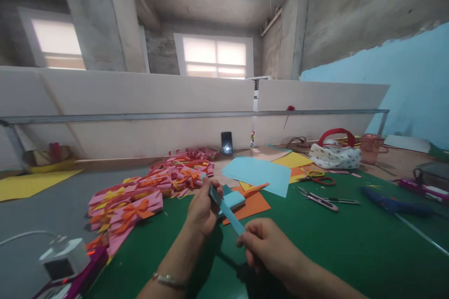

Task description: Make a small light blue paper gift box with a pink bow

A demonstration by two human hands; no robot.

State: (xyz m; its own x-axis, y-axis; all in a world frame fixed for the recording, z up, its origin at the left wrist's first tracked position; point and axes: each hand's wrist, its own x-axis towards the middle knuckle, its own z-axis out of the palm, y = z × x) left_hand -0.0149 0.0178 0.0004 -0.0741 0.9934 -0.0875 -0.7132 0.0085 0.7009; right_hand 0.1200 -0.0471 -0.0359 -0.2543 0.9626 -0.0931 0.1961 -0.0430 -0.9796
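Note:
A light blue paper strip (230, 217) stretches at a slant between my two hands, above the green tabletop. My left hand (206, 208) grips its upper end, fingers curled around it. At the lower end, my right hand (264, 243) pinches the strip between thumb and forefinger. Just beyond the strip sits a light blue folded stack (233, 202). It lies partly on an orange sheet (257, 208), next to a thin orange piece (255, 189). Larger light blue sheets (257, 173) lie behind these.
Pink and orange paper bows (136, 201) are heaped to the left. On the right lie scissors (319, 176), a pink cutter (321, 200) and a blue glue gun (389, 203). A phone (227, 144) leans at the back. A white charger (65, 258) stands front left.

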